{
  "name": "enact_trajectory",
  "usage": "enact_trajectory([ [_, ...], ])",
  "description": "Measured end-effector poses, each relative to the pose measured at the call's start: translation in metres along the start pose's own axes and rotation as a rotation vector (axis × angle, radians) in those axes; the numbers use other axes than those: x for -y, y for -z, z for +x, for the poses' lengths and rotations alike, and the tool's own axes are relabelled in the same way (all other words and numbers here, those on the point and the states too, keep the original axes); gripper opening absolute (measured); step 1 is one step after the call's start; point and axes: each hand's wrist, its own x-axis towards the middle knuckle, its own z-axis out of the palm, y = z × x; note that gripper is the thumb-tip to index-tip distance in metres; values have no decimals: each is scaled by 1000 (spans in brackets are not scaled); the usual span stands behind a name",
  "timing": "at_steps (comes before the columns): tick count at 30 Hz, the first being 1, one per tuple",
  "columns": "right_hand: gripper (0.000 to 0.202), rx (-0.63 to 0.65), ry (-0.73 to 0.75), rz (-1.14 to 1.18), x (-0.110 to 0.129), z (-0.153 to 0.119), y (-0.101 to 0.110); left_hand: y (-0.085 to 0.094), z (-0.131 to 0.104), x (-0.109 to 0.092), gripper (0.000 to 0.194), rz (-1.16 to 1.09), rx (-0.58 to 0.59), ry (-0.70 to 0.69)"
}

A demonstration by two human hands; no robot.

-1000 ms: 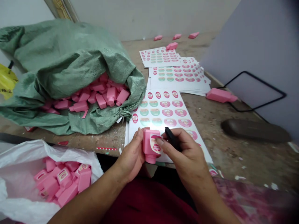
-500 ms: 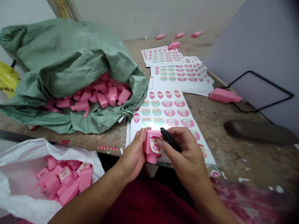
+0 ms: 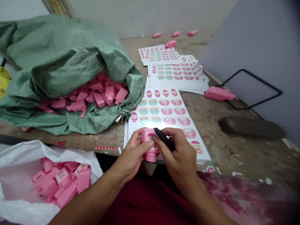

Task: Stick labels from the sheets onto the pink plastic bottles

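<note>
My left hand (image 3: 132, 154) grips a small pink plastic bottle (image 3: 151, 157), its neck pointing toward me and its labelled face up. The left thumb lies across the label. In my right hand (image 3: 179, 153) is a black pen-like tool (image 3: 164, 139) with a slanted tip. The right thumb and finger press on the bottle's label, covering part of it. Both hands are over the near end of a white sheet of stickers (image 3: 161, 120), which carries pink and green oval labels.
A green woven sack (image 3: 70, 56) spills pink bottles (image 3: 99, 98) at left. Below it, a white bag (image 3: 12, 159) holds several labelled bottles. More sticker sheets (image 3: 178, 82) lie farther back. To the right are a single pink bottle (image 3: 217, 93), a black wire frame (image 3: 278, 92) and a dark brown oblong object (image 3: 252, 127).
My left thumb has moved down from the bottle's side onto its label. My right fingers have shifted slightly over the label, the black tool still in hand. The whole view has shifted a little.
</note>
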Motion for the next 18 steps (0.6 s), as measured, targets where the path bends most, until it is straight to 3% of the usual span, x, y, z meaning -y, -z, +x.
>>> enact_trajectory([
  [6, 19, 62, -140, 308, -2, 7, 3, 0, -3, -1, 58, 118, 0, 62],
  [10, 29, 195, -156, 290, 3, 6, -2, 7, -5, -3, 56, 196, 20, 37],
  [14, 35, 107, -158, 209, -8, 10, -2, 51, -33, -37, 51, 446, -68, 32],
  [18, 43, 33, -166, 151, -38, 17, 7, 102, -90, -97, 47, 1155, -241, 42],
])
